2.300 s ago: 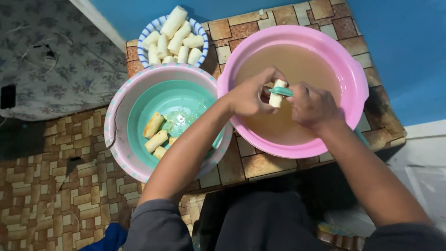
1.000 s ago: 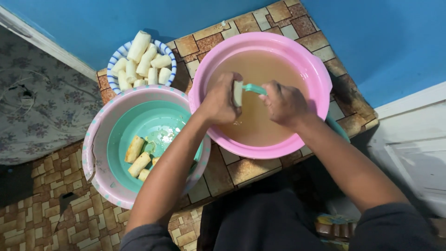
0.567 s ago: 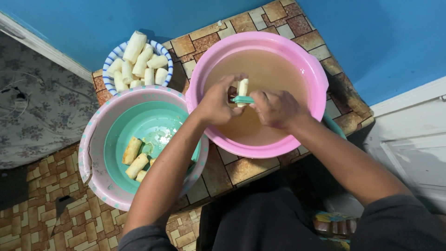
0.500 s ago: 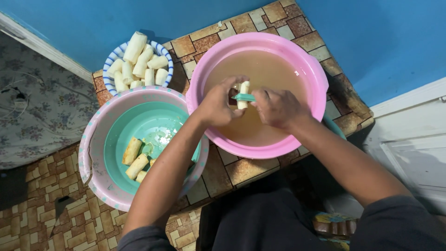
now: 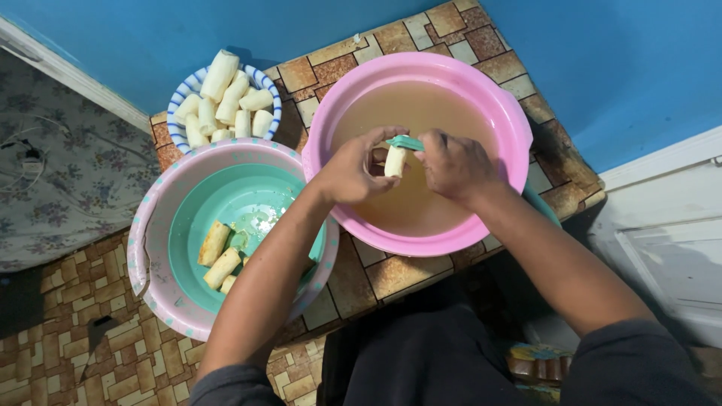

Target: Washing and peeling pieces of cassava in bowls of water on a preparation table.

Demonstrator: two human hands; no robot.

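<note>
A brown patterned tile ledge (image 5: 376,274) is sitting against a bright blue wall (image 5: 624,68), carrying three vessels. The left hand (image 5: 352,167) is pinching a pale peeled cassava piece (image 5: 395,160) over the murky brown water in the pink basin (image 5: 505,113); the piece is standing nearly upright, its long axis running top to bottom, lower end pointing at the water. The right hand (image 5: 453,162) is closing around a teal peeler (image 5: 404,142), whose head is lying across the top of the piece and pointing left. The two hands are working close together, each gripping its own thing. To the left, a teal bowl (image 5: 226,203) is nesting inside a larger pink speckled basin (image 5: 147,248), holding a few yellowish pieces (image 5: 214,242) lying slantwise. Behind it, a blue-and-white striped bowl (image 5: 177,101) is heaped with pale peeled pieces (image 5: 229,98). No packages or labels are showing.
</note>
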